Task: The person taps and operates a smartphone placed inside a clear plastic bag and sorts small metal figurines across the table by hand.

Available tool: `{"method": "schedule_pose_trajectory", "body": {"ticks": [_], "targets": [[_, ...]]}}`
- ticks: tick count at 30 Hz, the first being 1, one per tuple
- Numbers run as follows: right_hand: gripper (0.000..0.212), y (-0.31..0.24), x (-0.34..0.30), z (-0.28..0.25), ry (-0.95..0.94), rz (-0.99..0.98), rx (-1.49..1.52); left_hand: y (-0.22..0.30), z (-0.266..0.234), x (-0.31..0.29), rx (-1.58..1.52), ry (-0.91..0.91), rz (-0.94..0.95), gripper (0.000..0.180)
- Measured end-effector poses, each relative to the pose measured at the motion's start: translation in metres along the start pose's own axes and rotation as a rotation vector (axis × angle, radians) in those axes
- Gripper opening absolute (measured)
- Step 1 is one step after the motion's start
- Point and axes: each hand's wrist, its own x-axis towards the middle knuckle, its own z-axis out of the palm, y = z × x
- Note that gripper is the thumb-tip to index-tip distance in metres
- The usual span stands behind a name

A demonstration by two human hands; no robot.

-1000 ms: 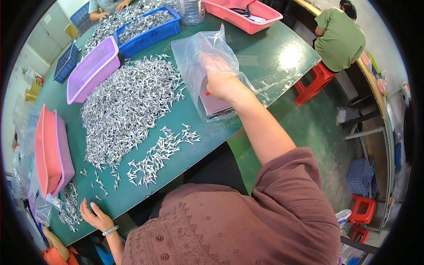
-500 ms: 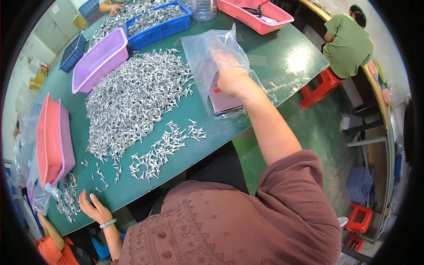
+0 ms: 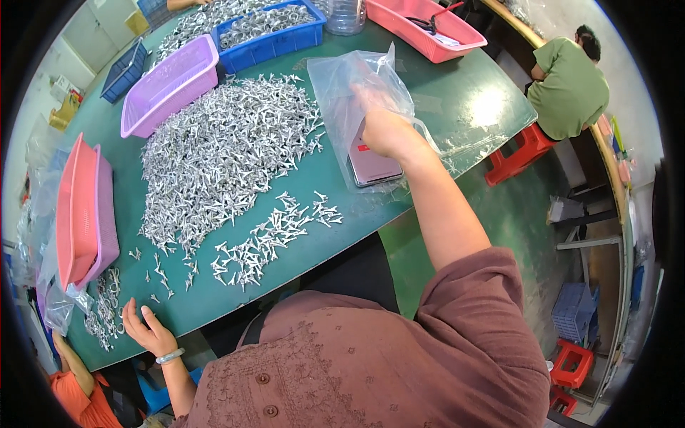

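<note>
My right hand [image 3: 385, 128] reaches into a clear plastic bag [image 3: 330, 93] on the green table; its fingers show hazily through the film and look stretched out. Under the bag and my wrist lies a flat pinkish, box-like thing [image 3: 374, 165] with a red mark and a dark near edge; its kind is unclear. My left hand [image 3: 148, 331], a bangle on its wrist, is open at the table's near edge, fingers apart and holding nothing. Close to it lie a few small silvery forked metal pieces [image 3: 160, 274] and a heap of metal rings or clasps [image 3: 107, 307].
A large pile of silvery pieces [image 3: 221, 157] covers mid-table, with a smaller group [image 3: 267, 242] nearer. Around stand a purple basket [image 3: 170, 89], blue bin [image 3: 275, 44], pink basket [image 3: 428, 39] with black-and-red-handled tools, and stacked baskets [image 3: 78, 214]. Other people sit left and right.
The view has shifted slightly, so the table things sit a little differently in it. My right hand stays in the bag, and my left stays open by the edge. The far person's hand has mostly left view.
</note>
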Motion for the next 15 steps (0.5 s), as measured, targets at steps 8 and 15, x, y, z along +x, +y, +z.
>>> {"method": "schedule_pose_trajectory", "body": {"ticks": [8, 15], "targets": [[0.075, 0.012, -0.014, 0.006, 0.219, -0.196, 0.106, -0.001, 0.001, -0.001, -0.008, -0.003, -0.008, 0.032], [0.069, 0.008, -0.025, -0.007, 0.235, -0.208, 0.208, -0.002, 0.000, -0.002, -0.017, -0.007, -0.013, 0.032]]}}
